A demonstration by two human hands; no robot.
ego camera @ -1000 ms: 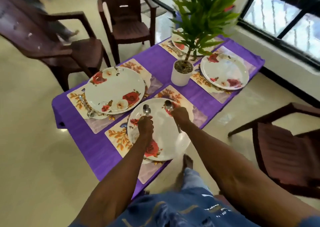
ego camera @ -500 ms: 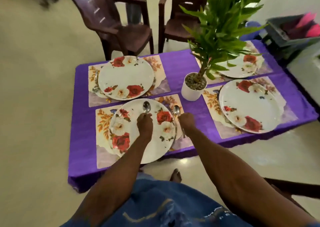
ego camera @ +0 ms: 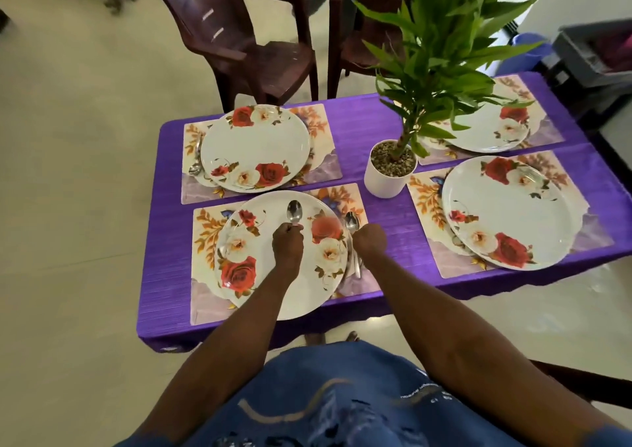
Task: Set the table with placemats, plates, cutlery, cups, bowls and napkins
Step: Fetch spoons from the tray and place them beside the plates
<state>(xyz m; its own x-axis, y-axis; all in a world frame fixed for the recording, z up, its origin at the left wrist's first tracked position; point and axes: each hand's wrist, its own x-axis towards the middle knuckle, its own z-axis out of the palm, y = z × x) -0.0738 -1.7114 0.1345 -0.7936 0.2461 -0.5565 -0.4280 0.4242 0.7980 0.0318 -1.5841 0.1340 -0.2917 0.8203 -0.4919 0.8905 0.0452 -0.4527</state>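
Head view showed the left hand fisted around the handle of a spoon, its bowl raised over the floral plate at the table's near-left corner. The right hand was closed on a second spoon at the plate's right rim, over the placemat. Three more plated placemats sat at the other corners; the far-left one carried cutlery along its left edge. A potted plant stood mid-table.

Home dining room: purple-clothed table, floral plates, plastic chairs, potted plant.
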